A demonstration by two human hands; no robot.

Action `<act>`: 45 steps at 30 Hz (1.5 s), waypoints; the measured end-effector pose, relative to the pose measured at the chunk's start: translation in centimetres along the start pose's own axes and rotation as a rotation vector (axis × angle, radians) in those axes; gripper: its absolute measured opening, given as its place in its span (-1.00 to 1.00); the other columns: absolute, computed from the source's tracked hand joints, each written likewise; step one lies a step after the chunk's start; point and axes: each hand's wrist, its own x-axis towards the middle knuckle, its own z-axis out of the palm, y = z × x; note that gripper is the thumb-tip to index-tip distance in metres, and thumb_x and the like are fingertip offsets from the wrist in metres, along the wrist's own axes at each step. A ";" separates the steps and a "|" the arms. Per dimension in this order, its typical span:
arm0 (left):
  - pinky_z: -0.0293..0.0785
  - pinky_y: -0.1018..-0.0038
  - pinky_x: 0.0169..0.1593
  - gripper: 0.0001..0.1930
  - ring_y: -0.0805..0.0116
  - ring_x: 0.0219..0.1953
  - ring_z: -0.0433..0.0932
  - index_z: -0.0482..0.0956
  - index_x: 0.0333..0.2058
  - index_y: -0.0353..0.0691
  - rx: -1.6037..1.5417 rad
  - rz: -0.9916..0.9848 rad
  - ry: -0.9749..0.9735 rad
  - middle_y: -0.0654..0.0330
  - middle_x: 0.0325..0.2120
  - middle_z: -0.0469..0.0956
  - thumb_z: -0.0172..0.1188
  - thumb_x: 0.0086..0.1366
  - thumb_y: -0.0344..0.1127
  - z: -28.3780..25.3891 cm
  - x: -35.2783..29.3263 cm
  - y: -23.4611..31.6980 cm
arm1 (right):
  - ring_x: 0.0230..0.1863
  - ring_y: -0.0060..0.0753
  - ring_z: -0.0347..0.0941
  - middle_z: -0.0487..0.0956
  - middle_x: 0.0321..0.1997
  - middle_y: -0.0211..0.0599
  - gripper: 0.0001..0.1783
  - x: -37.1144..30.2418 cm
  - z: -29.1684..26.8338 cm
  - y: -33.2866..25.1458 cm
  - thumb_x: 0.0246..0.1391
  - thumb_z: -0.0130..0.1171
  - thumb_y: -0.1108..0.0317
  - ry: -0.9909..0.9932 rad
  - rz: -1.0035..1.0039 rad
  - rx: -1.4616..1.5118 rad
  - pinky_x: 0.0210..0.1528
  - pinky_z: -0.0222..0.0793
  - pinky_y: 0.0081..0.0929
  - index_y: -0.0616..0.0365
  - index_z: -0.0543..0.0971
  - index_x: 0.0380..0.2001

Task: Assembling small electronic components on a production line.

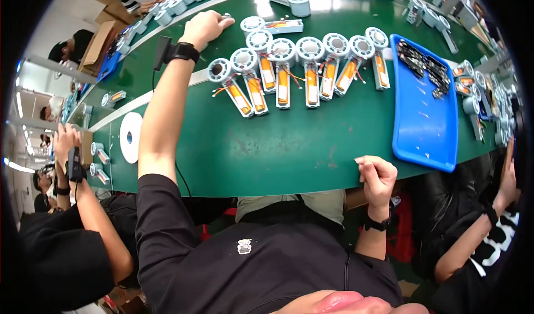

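The green table [267,164] took up the most room; its middle serves here as the dial, with 12 at the far side. A blue tray [425,130] lay at 3 o'clock. At 9 o'clock was a white roll [131,124], near the left forearm, so an elbow drawn back carelessly could have knocked it.

At 12 o'clock 8 pale blue fans [310,48] lay spread, heads away from the person, with 1 more crosswise behind them. They were packed so closely that nudging 1 would probably have shoved its neighbours askew.

The left hand [204,29] reached to 11 o'clock, fingers bent and mostly hidden; whether it gripped anything could not be told. Swung clockwise, that arm might have swept the nearest fan aside. The right hand [378,178], at 4 o'clock by the near edge, was loosely curled, with nothing visible in it.

Orange packs [311,86] sat in the open handles. Smallest were the loose wires [220,90] poking out beside them; a finger hooking 1 could have strained its joint.
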 end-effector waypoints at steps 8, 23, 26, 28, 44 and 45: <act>0.58 0.50 -0.28 -0.41 0.41 -0.22 0.65 0.56 0.14 -0.09 -0.458 0.035 -0.516 0.26 -0.27 0.68 0.39 0.24 0.10 -0.6 1.7 8.5 | -0.55 -0.73 0.37 0.55 -0.53 -0.48 -0.85 0.0 0.3 0.0 0.32 0.18 0.46 -0.001 0.043 0.011 -0.50 0.25 -0.68 0.31 0.69 -0.23; 0.56 0.29 -0.29 -0.60 0.19 -0.32 0.60 0.55 -0.04 -0.16 -0.290 0.946 -0.251 0.13 -0.28 0.55 0.34 0.10 -0.42 -6.2 -22.7 15.7 | -0.32 -0.36 0.55 0.63 -0.31 -0.22 -0.79 10.5 -0.3 -8.8 0.28 0.13 0.49 -0.274 -0.107 -0.875 -0.22 0.43 -0.47 0.31 0.59 -0.06; 0.59 0.29 -0.24 -0.59 0.16 -0.28 0.61 0.52 -0.02 -0.16 -0.157 0.905 -0.149 0.11 -0.13 0.53 0.30 0.11 -0.47 -4.4 -24.3 16.3 | -0.26 -0.10 0.59 0.64 -0.28 -0.08 -0.80 13.1 0.6 -7.4 0.29 0.08 0.49 -0.158 -0.339 -1.062 -0.15 0.46 -0.33 0.31 0.58 -0.08; 0.61 0.30 -0.19 -0.58 0.15 -0.25 0.60 0.50 0.00 -0.16 -0.149 0.861 -0.067 0.09 -0.02 0.50 0.28 0.12 -0.48 -3.6 -25.0 16.6 | -0.09 0.19 0.56 0.65 -0.16 0.08 -0.76 16.7 0.4 -6.1 0.30 0.00 0.44 -0.045 -0.361 -1.129 -0.01 0.47 -0.12 0.32 0.58 -0.09; 0.61 0.30 -0.11 -0.62 0.12 -0.09 0.63 0.65 -0.08 -0.19 -0.537 0.487 0.221 0.08 -0.03 0.62 0.33 0.07 -0.57 -5.2 -30.8 10.8 | -0.04 0.06 0.64 0.69 -0.08 0.01 -0.67 25.0 -14.4 0.9 0.21 0.05 0.34 0.048 -0.177 -1.680 0.03 0.54 -0.16 0.03 0.69 -0.02; 0.61 0.30 -0.11 -0.62 0.12 -0.09 0.63 0.65 -0.08 -0.19 -0.536 0.468 0.214 0.08 -0.03 0.62 0.33 0.07 -0.57 -5.0 -31.2 10.7 | -0.07 0.01 0.65 0.69 -0.10 0.03 -0.67 24.2 -14.1 0.4 0.21 0.08 0.32 0.098 -0.255 -1.684 0.02 0.55 -0.20 0.03 0.68 -0.02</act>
